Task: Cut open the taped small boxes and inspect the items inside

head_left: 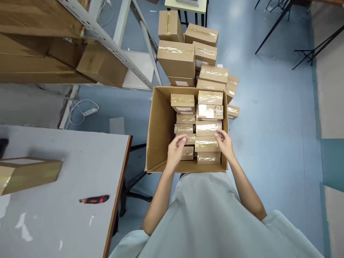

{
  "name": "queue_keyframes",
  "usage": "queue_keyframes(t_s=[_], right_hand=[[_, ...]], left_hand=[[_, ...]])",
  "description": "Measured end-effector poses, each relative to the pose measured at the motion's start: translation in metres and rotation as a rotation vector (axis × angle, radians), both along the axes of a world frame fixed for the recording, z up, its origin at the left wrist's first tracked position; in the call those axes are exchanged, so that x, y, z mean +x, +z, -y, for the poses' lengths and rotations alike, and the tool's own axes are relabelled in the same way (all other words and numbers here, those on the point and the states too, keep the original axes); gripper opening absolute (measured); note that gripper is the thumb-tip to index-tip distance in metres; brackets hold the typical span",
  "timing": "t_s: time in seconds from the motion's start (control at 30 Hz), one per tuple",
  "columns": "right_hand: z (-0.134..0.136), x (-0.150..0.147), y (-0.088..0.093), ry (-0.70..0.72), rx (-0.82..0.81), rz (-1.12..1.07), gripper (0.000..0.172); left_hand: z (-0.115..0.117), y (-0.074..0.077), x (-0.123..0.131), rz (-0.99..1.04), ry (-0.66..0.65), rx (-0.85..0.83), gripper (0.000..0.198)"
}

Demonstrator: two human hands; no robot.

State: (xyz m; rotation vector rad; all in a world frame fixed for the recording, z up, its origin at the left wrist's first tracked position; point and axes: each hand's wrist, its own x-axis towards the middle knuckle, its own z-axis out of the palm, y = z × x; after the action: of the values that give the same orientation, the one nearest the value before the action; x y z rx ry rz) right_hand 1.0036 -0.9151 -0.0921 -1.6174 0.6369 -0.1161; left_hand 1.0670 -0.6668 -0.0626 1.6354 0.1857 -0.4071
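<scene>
A large open cardboard box [161, 132] stands in front of me, holding two columns of small taped cartons. My left hand [176, 148] is over the left column, by a small carton [191, 139]; its fingers are loosely bent, with nothing seen between them. Over the right column, my right hand [224, 143] has its fingertips at the right end of a taped carton [206, 143]. Those fingers are slightly curled and apart. Whether either hand touches a carton I cannot tell. Farther up in the right column lies a carton with a white label [209, 112].
Behind the large box, several taped cartons [176, 59] are stacked on the blue floor [268, 143]. A metal shelf [107, 43] with bigger boxes stands at the upper left. On the left table [80, 157] lie a red and black utility knife [94, 199] and a carton [32, 173].
</scene>
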Motion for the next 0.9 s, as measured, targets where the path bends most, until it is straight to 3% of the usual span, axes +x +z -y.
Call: queue_keyframes(t_s=[0.13,0.37,0.5,0.6,0.7,0.8,0.9], right_hand=[[0.043,0.044,-0.015,0.116,-0.031,0.047,0.066],[0.075,0.082,-0.006,0.226,-0.128,0.197,0.059],[0.074,0.087,-0.039,0.214,-0.107,0.120,0.071],[0.074,0.095,-0.078,0.192,-0.122,0.006,0.084],[0.081,0.116,-0.113,0.197,-0.195,-0.080,0.087],[0.091,0.147,-0.140,0.193,-0.258,-0.206,0.092],[0.102,0.176,-0.164,0.176,-0.268,-0.306,0.101]], left_hand=[[0.044,-0.008,-0.011,-0.049,0.082,0.049,0.055],[0.088,-0.013,0.014,0.014,0.029,0.119,0.044],[0.093,-0.028,0.039,0.063,0.001,0.142,0.045],[0.094,-0.053,0.064,0.057,-0.012,0.150,0.048],[0.099,-0.088,0.101,0.020,-0.011,0.161,0.063],[0.113,-0.124,0.145,0.025,-0.046,0.184,0.076],[0.134,-0.151,0.183,0.033,-0.097,0.171,0.077]])
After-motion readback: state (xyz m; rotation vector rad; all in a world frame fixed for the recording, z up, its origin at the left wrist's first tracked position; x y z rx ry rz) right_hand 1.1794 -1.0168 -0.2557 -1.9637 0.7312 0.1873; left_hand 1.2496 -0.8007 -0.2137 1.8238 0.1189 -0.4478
